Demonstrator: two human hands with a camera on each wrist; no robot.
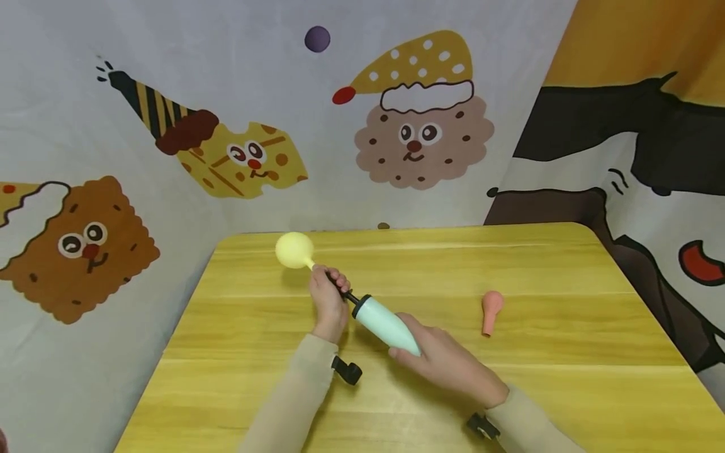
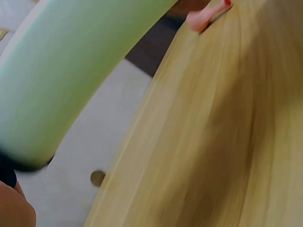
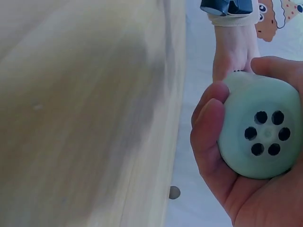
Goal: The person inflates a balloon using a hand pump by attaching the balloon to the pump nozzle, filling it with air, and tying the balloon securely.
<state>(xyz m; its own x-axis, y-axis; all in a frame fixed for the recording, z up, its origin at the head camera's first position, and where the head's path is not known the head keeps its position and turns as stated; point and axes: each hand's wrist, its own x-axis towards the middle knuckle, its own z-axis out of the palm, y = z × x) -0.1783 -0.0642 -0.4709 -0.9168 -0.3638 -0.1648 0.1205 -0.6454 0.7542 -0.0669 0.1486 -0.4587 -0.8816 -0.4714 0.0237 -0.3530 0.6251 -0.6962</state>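
A small, partly filled yellow balloon (image 1: 294,250) sticks out beyond my left hand (image 1: 328,305), its neck running down to the fingers. That hand grips the black front part of a hand balloon pump (image 1: 382,319), near the balloon's neck; the nozzle inside the fist is hidden. My right hand (image 1: 450,362) is wrapped around the rear of the pump's mint-green body. In the right wrist view, the pump's rounded end (image 3: 267,135) shows several dark holes, with fingers and thumb around it. The left wrist view has the green body (image 2: 71,71) close up, tilted above the table.
A flat pink balloon (image 1: 491,308) lies on the wooden table (image 1: 566,277), to the right of the pump. Behind the table hangs a white cloth (image 1: 328,157) with cartoon prints. Black camera mounts (image 1: 347,370) are strapped at both wrists.
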